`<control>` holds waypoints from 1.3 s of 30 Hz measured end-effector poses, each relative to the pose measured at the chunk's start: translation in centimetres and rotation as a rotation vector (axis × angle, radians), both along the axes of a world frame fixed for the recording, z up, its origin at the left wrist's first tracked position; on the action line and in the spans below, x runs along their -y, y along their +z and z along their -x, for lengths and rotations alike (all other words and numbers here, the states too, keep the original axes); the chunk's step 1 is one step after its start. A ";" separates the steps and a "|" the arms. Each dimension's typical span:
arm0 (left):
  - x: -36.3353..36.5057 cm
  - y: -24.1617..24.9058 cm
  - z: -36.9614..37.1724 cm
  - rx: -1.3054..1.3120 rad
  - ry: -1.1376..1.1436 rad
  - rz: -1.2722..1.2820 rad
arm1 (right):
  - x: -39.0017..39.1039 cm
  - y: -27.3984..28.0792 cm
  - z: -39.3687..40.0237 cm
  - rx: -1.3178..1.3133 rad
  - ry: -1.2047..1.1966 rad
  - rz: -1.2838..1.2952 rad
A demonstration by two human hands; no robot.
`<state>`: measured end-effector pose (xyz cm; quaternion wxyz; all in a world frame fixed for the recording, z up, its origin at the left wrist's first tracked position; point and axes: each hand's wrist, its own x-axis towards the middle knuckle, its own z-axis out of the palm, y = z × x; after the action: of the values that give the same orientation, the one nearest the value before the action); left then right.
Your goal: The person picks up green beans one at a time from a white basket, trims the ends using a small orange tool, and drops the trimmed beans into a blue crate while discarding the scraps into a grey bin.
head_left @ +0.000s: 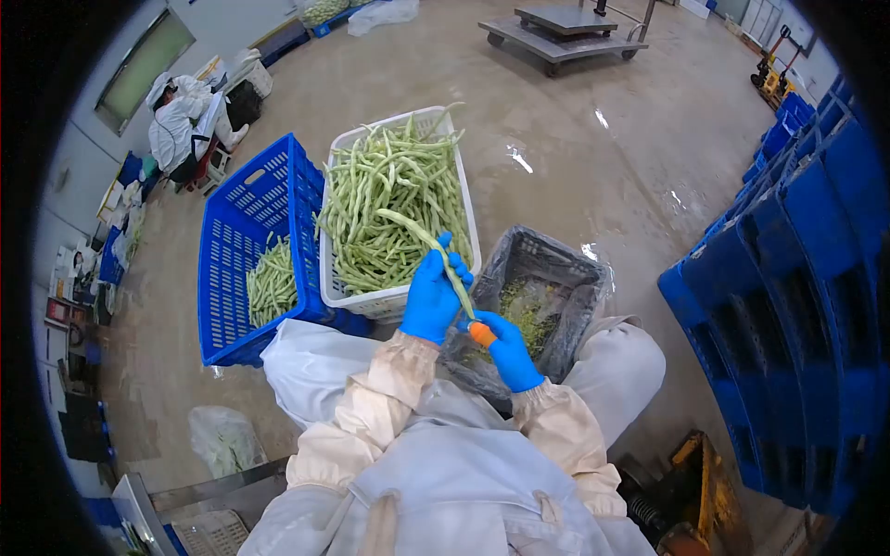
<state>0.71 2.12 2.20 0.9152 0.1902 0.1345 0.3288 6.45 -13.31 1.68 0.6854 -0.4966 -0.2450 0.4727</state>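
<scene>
My left hand [432, 295], in a blue glove, is closed around a long pale green bean [417, 230]. One end of the bean points up over the white crate, and its lower end reaches the fingertips of my right hand [511, 353]. That hand, also blue-gloved, is pinched at this lower end. A small orange piece [482, 334] shows at its fingers; I cannot tell whether it is a finger cover or a tool handle. Just ahead, the white crate [470, 199] is heaped with green beans [394, 190]. Beneath my right hand stands a dark, plastic-lined bin [586, 278] with green trimmings [528, 310] inside.
To the left, a blue crate [221, 278] holds a smaller pile of beans [272, 283]. Stacked blue crates [788, 269] rise on the right. A platform scale [565, 32] stands farther off. Another person [185, 120] sits at the far left. A plastic bag [225, 441] lies on the wet floor.
</scene>
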 end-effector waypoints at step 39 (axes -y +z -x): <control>-21.3 4.1 28.6 -1.666 0.483 -1.652 | 1.7 -8.1 -4.9 0.702 -0.509 0.595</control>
<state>-27.91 23.38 6.25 0.0628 0.8448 0.4662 0.2548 11.31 -14.98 -6.43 0.4845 -0.8421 -0.1868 0.1455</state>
